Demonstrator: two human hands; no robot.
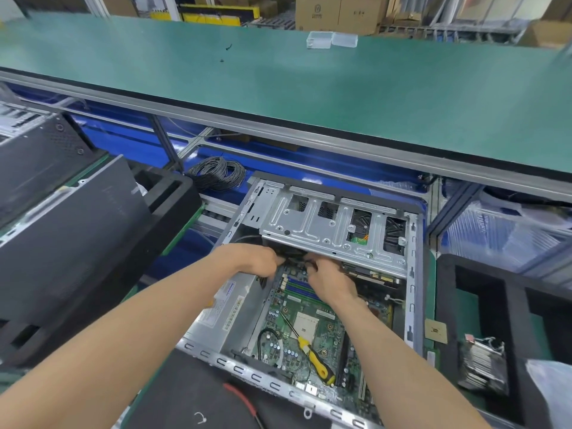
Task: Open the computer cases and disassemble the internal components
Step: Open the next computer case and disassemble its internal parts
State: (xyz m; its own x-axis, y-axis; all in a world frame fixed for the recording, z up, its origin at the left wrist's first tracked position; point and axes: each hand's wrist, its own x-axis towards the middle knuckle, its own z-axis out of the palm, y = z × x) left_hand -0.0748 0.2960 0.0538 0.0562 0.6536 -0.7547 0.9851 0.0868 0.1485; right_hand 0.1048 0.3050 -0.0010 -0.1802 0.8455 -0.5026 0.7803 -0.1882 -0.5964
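The open computer case [413, 274] lies on its side on the low counter [540, 332] in front of the person, its side panel off and the motherboard [312, 329] exposed. Both hands reach to the far end of the board, just under the edge of the metal drive cage [328, 230]. The left hand [253, 258] and the right hand [325, 278] meet at a dark cable or connector [294, 258] there; each grip looks curled and pinched on it, though the fingertips are partly hidden beneath the cage. A yellow-handled screwdriver [312, 356] rests loose on the board, its tip near the bare processor socket [305, 327]. The power supply [223, 311] sits along the case's left wall.

The connector is likely small, light and stiff in its seat — it probably wants a hold on the plastic housing, not the soft wires, and a straight pull while any latch is squeezed. The board is fragile: thin, studded with small parts, and best not levered against. The cage edge is sheet metal and may be sharp — knuckles sit close to it.
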